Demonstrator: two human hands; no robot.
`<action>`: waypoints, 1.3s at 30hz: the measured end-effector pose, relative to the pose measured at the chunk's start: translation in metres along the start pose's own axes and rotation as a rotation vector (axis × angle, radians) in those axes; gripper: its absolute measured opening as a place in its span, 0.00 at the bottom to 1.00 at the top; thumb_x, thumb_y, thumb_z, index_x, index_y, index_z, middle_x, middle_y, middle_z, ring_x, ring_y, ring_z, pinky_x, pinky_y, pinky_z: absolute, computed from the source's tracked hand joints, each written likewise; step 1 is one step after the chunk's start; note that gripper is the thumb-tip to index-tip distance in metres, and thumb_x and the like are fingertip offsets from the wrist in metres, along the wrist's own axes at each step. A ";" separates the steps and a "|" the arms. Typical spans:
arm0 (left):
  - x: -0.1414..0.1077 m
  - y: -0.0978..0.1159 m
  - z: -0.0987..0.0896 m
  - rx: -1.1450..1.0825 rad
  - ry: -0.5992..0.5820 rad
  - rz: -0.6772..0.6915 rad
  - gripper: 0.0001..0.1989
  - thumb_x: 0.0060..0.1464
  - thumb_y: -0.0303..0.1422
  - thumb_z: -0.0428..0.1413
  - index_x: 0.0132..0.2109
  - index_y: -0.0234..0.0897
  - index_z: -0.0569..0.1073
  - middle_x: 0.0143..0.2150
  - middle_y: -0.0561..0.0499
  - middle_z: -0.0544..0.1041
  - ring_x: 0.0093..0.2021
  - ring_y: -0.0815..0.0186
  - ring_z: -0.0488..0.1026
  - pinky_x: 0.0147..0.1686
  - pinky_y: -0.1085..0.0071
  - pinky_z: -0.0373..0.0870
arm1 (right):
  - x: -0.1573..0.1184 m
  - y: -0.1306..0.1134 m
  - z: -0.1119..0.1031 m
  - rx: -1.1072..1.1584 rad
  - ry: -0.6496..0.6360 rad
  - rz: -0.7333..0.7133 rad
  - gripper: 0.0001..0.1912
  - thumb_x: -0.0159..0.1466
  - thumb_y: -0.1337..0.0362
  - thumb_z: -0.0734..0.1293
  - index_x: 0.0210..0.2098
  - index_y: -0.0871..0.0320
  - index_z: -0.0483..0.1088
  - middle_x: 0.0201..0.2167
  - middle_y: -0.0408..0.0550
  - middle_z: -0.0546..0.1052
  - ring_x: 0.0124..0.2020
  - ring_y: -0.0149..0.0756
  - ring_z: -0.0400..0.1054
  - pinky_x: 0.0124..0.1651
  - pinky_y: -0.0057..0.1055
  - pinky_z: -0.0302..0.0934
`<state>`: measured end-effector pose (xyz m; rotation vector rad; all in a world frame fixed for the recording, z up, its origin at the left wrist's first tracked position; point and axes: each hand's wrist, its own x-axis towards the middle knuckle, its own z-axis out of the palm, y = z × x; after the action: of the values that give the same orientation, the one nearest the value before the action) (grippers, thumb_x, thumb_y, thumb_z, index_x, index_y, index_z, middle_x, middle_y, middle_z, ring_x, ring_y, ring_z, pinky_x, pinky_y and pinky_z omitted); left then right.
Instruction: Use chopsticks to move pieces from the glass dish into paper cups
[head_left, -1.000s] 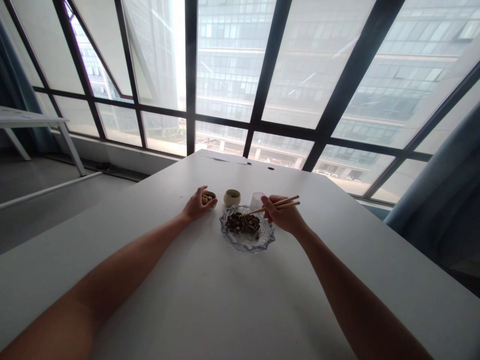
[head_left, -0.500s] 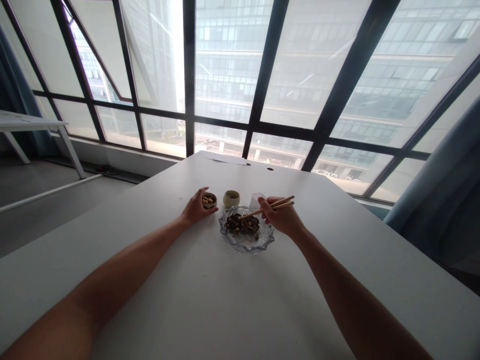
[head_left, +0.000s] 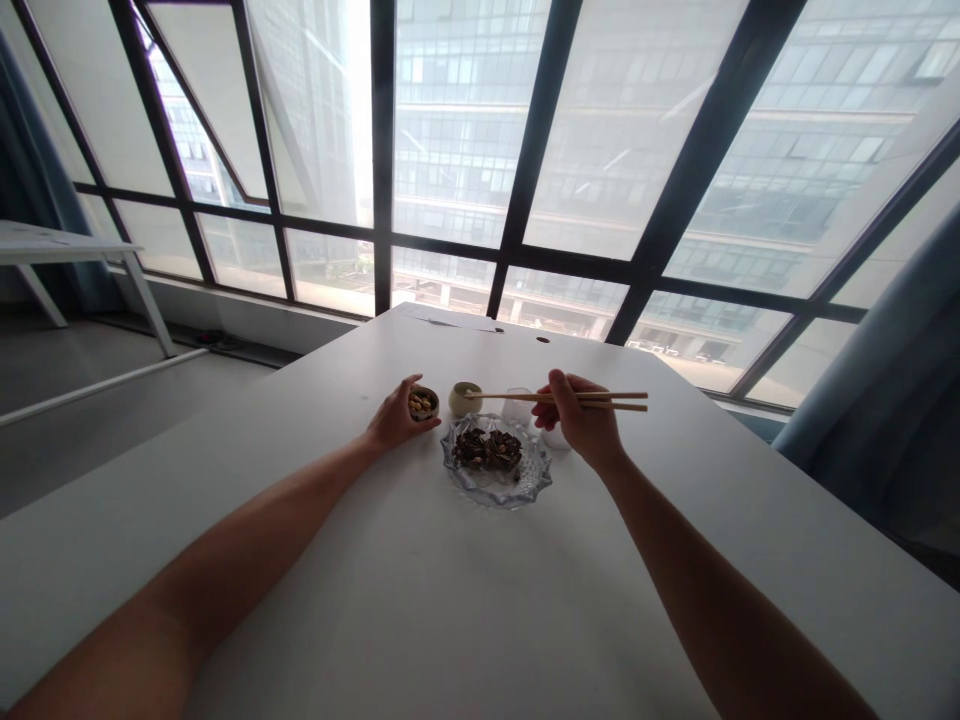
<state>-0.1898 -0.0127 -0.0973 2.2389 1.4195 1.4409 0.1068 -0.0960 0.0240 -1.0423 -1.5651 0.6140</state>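
Note:
My left hand (head_left: 397,414) curls round a small dark-rimmed cup (head_left: 424,404) of tan, peanut-like pieces, thumb on the near side and fingers on the far side. In my right hand (head_left: 586,418) is a pair of wooden chopsticks (head_left: 517,397), held almost level and pointing left. Their tips reach a pale green cup (head_left: 466,400), with a small pale piece at the tips over its mouth. Below the chopsticks sits a scalloped clear glass plate (head_left: 498,492), bearing a heap of dark, seed-like pieces (head_left: 489,449).
Behind the plate stands a translucent container (head_left: 517,404). Another whitish container (head_left: 556,438) is partly hidden by my right hand. Papers (head_left: 457,320) lie at the far end of the white table (head_left: 390,600), near large windows. A second table (head_left: 67,248) stands at left.
My right hand has moved right and turned; the chopstick tips have gone from the heap on the plate to the pale green cup. My left hand still holds its cup.

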 end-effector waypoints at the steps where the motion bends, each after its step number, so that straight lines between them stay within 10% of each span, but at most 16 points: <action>1: 0.000 0.001 0.000 -0.011 -0.005 0.008 0.45 0.43 0.46 0.69 0.64 0.40 0.59 0.52 0.41 0.77 0.51 0.53 0.76 0.53 0.54 0.73 | -0.002 0.001 0.005 0.041 0.031 -0.023 0.32 0.60 0.33 0.62 0.28 0.57 0.69 0.19 0.50 0.77 0.16 0.34 0.70 0.18 0.29 0.64; 13: -0.001 0.009 -0.003 -0.118 -0.091 0.071 0.46 0.43 0.46 0.68 0.65 0.42 0.58 0.53 0.42 0.78 0.50 0.55 0.77 0.53 0.56 0.74 | -0.026 0.036 0.054 0.105 -0.236 0.008 0.26 0.61 0.36 0.64 0.34 0.54 0.71 0.29 0.48 0.80 0.30 0.39 0.76 0.35 0.36 0.73; 22: 0.000 0.003 0.000 -0.103 -0.064 0.033 0.45 0.43 0.47 0.68 0.64 0.40 0.60 0.53 0.42 0.78 0.50 0.55 0.78 0.53 0.57 0.74 | -0.011 0.010 0.019 0.027 -0.022 -0.030 0.33 0.62 0.31 0.58 0.27 0.56 0.69 0.17 0.48 0.74 0.16 0.34 0.67 0.20 0.30 0.62; 31: 0.002 -0.009 0.003 -0.067 -0.034 -0.081 0.42 0.45 0.50 0.66 0.63 0.38 0.61 0.52 0.39 0.78 0.51 0.53 0.77 0.55 0.52 0.72 | -0.008 0.003 0.003 -0.103 -0.339 0.021 0.34 0.58 0.30 0.61 0.24 0.56 0.70 0.16 0.47 0.74 0.16 0.33 0.67 0.19 0.28 0.62; 39: 0.003 -0.014 0.006 -0.045 0.003 -0.096 0.41 0.46 0.49 0.66 0.62 0.38 0.62 0.53 0.39 0.77 0.52 0.53 0.76 0.55 0.52 0.72 | -0.010 0.010 0.013 -0.051 -0.327 0.070 0.34 0.56 0.29 0.63 0.24 0.57 0.70 0.15 0.47 0.74 0.15 0.34 0.68 0.18 0.29 0.63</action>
<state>-0.1932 -0.0007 -0.1061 2.1127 1.4590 1.4315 0.0978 -0.0984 0.0078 -1.0773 -1.8409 0.8291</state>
